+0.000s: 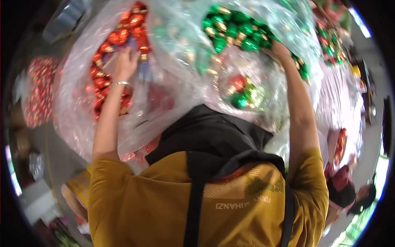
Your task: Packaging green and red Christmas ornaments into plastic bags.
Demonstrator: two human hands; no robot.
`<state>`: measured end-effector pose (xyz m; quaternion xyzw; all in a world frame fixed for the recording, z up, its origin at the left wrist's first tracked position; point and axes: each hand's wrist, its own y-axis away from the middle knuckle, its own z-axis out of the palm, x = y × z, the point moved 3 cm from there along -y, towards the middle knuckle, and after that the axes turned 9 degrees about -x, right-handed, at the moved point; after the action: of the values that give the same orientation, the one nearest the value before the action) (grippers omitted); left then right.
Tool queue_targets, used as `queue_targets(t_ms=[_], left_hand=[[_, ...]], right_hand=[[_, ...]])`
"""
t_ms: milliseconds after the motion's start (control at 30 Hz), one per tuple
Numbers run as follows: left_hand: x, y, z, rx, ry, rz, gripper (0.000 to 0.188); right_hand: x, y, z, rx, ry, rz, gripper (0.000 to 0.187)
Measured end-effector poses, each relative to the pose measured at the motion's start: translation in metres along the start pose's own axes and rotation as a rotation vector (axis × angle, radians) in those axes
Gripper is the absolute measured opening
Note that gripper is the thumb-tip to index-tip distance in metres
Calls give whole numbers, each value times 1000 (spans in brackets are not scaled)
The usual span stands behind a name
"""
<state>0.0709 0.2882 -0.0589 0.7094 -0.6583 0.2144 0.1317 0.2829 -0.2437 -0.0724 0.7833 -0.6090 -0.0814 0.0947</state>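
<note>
Two big clear plastic bags are spread before me. In the left bag [73, 96] shiny red baubles [120, 38] with gold caps lie in a curved heap. My left hand [124, 64] is inside it beside the red baubles, its fingers bunched; blur hides whatever they hold. Green baubles [232, 31] with gold caps fill the far side of the right bag [294, 22]. Against their right end is my right hand [277, 51], with its fingers hidden among them. Nearer me in that bag, a small red, green and gold cluster [242, 96] shows through the plastic.
A bag of red and gold pieces [40, 90] stands at the far left. Mixed red and green baubles [331, 45] lie at the upper right, with a person nearby. Another person [345, 191] is at the lower right. A grey container [63, 20] sits at the upper left.
</note>
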Motion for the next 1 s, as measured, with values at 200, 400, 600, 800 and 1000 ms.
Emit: queue_targets(t_ms=[200, 400, 600, 800, 1000], left_hand=[[-10, -78, 36, 8, -313, -50, 55], [85, -12, -26, 178, 544, 8, 50], [316, 36, -4, -164, 591, 815, 40], [346, 22, 32, -583, 82, 713, 31], [344, -12, 55, -1101, 415, 466, 34]], right_hand=[[-10, 38, -6, 64, -174, 138, 62], [-15, 224, -56, 235, -838, -91, 51], [-54, 268, -40, 387, -1435, -105, 56], [-64, 276, -28, 309, -1619, -276, 52], [-78, 289, -49, 231, -1261, -387, 51]])
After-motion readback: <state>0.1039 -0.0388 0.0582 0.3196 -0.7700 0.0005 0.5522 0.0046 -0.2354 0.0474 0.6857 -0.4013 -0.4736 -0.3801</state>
